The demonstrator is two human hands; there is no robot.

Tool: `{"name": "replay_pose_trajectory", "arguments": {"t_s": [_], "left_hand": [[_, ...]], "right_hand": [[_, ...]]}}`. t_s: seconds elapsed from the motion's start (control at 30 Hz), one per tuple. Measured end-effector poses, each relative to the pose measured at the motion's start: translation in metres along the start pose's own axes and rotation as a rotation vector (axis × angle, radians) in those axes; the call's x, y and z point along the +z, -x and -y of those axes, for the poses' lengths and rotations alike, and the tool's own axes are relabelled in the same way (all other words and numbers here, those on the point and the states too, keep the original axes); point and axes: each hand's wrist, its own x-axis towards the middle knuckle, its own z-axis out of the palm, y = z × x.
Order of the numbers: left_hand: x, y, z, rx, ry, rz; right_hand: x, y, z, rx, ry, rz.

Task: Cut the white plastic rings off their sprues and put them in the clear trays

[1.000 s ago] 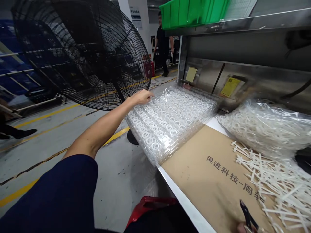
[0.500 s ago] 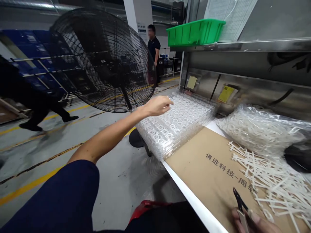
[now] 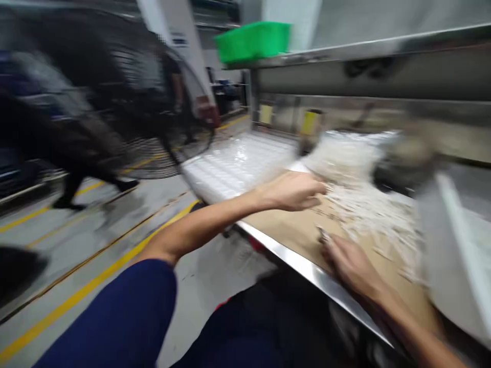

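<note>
Reaching hands: in the head view, blurred by motion, the left hand (image 3: 291, 191) stretches across a cardboard sheet (image 3: 291, 225) to the edge of a heap of white plastic runners (image 3: 368, 230). The right hand (image 3: 351, 266) lies low on the cardboard, just below the heap.

Fingers: the left fingers (image 3: 310, 186) are extended and slightly parted, with nothing visible in their hold. The right fingers (image 3: 337, 250) curl around side cutters (image 3: 324, 235), with only the metal tip showing.

Change: the left hand has moved from the stacked trays to the heap, beside the right hand.

Nearby: clear plastic trays (image 3: 238, 168) are stacked beyond the left forearm, and a bag of white rings (image 3: 345, 158) sits behind the heap on the steel-edged surface (image 3: 307, 266).

Beyond: a green crate (image 3: 253, 41) sits on a steel shelf (image 3: 345, 53), and a person (image 3: 72, 153) crosses the floor (image 3: 92, 276) near a black fan (image 3: 115, 102).
</note>
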Motion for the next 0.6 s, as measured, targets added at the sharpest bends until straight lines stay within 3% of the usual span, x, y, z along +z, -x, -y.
{"name": "replay_pose_trajectory", "arguments": {"t_s": [0.13, 0.33, 0.47, 0.6], "left_hand": [[0.047, -0.042, -0.006, 0.148, 0.096, 0.152], [0.112, -0.086, -0.042, 0.168, 0.110, 0.249], [0.130, -0.094, -0.055, 0.103, 0.128, 0.268], [0.131, -0.077, -0.043, 0.030, 0.178, 0.190]], "right_hand": [[0.005, -0.009, -0.003, 0.068, 0.254, 0.038], [0.014, -0.003, 0.002, -0.027, 0.371, 0.160], [0.009, -0.003, 0.008, -0.067, 0.394, 0.193], [0.006, -0.003, 0.009, -0.072, 0.413, 0.199]]}}
